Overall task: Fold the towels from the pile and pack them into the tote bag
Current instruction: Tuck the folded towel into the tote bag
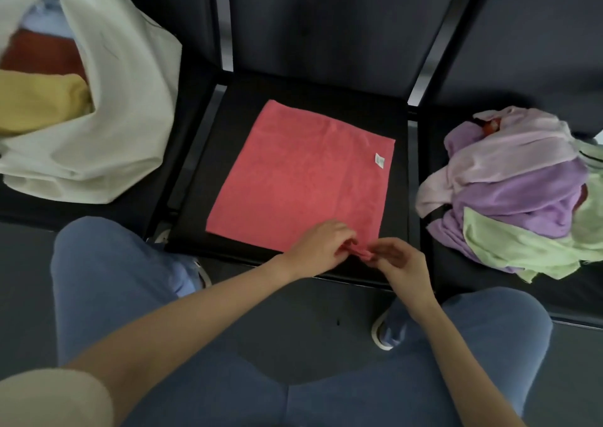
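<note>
my left hand and right hand both pinch the near edge of the pink towel, which lies spread flat on the black chair seat in front of my knees, its white tag near the far right corner. the white tote bag sits on the seat to my left, holding what look like yellow and red folded towels, and the pile of purple, pink and green towels is heaped on the seat to my right.

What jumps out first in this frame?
The pink towel spread flat on the middle seat, both hands pinching its near corner: left hand, right hand. The white tote sits left with folded towels inside; the pile sits right.
</note>
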A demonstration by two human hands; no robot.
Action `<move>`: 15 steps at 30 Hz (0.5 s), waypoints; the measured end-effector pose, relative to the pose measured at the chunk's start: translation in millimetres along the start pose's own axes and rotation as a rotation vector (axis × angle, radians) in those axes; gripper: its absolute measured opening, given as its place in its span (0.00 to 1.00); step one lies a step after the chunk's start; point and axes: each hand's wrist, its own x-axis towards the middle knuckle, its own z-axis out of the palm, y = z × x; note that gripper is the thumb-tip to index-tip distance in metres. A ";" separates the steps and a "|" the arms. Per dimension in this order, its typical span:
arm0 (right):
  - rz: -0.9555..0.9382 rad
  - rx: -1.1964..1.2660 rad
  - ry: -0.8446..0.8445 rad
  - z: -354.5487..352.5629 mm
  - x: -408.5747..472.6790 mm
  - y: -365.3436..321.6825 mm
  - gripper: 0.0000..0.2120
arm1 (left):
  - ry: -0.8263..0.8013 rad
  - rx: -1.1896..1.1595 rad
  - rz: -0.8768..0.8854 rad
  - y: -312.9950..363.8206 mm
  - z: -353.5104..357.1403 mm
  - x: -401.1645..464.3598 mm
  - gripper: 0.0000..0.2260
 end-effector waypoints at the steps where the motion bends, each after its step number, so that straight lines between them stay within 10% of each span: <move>1: 0.009 0.032 0.038 -0.9 0.8 -1.1 0.16 | -0.002 -0.004 0.019 2.4 3.1 1.9 0.07; 5: 0.161 0.078 0.293 -4.6 24.3 -0.2 0.11 | 0.015 0.034 0.067 10.2 7.0 3.1 0.05; 15: 0.355 -0.020 0.264 1.4 160.5 -27.3 0.11 | 0.032 -0.195 -0.048 20.4 -28.5 -7.5 0.05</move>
